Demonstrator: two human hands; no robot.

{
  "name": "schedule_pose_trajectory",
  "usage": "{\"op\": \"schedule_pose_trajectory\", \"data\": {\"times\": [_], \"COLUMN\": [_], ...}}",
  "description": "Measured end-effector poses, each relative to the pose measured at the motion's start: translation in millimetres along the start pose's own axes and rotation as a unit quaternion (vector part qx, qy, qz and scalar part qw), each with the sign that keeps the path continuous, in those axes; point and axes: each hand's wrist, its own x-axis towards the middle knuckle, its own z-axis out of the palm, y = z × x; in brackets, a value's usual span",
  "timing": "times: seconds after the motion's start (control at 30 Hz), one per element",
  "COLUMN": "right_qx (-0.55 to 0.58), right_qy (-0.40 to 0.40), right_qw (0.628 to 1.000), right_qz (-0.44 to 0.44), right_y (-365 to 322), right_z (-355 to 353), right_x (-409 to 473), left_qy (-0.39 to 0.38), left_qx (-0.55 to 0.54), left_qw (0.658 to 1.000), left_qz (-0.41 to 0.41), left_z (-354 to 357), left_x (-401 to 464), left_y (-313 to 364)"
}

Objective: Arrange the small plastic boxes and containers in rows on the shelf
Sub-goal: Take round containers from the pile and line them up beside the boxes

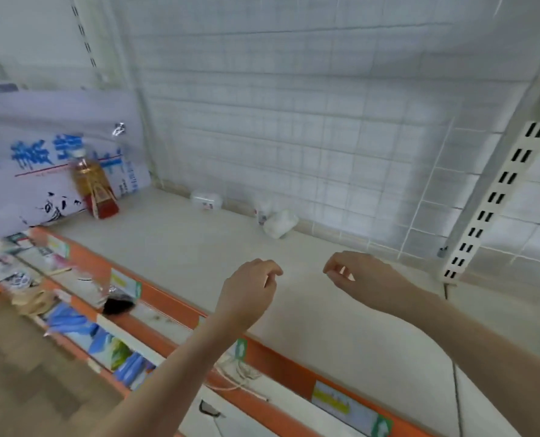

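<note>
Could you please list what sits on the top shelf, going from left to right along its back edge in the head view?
Large white bag with blue lettering → amber bottle with red label → small clear plastic box → small container lying by the wall → white packet.

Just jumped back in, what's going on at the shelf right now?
Both hands hover over the shelf holding nothing: the left hand and right hand have loosely curled fingers. A small clear box and a white container sit apart at the back, by the wire grid. A bottle stands at the left, in front of a big bag.
</note>
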Motion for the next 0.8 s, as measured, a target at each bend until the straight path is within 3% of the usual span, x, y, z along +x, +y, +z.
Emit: {"op": "schedule_pose_trajectory", "data": {"times": [0.2,0.3,0.53,0.63,0.8], "right_qx": [0.091,0.143,0.332,0.338,0.314], "right_qy": [-0.001,0.025,0.072,0.095,0.12], "right_qw": [0.995,0.985,0.892,0.871,0.872], "right_qz": [0.032,0.095,0.298,0.343,0.357], "right_y": [-35.0,-45.6,-39.2,-32.1,-27.2], "right_z": [30.7,41.8,58.2,62.3,73.3], "right_x": [72.2,105.2,168.0,184.7,209.5], "left_qy": [-0.002,-0.006,-0.019,-0.015,-0.004], "left_qx": [0.012,0.018,0.008,-0.011,-0.056], "left_qw": [0.999,0.999,0.998,0.998,0.997], "left_qz": [-0.039,-0.045,-0.054,-0.058,-0.056], "left_z": [-28.2,-35.7,-42.0,-39.3,-28.9], "left_x": [18.4,33.2,86.6,112.3,151.4], "left_y": [-61.4,-80.3,-96.6,-95.0,-83.9]}}
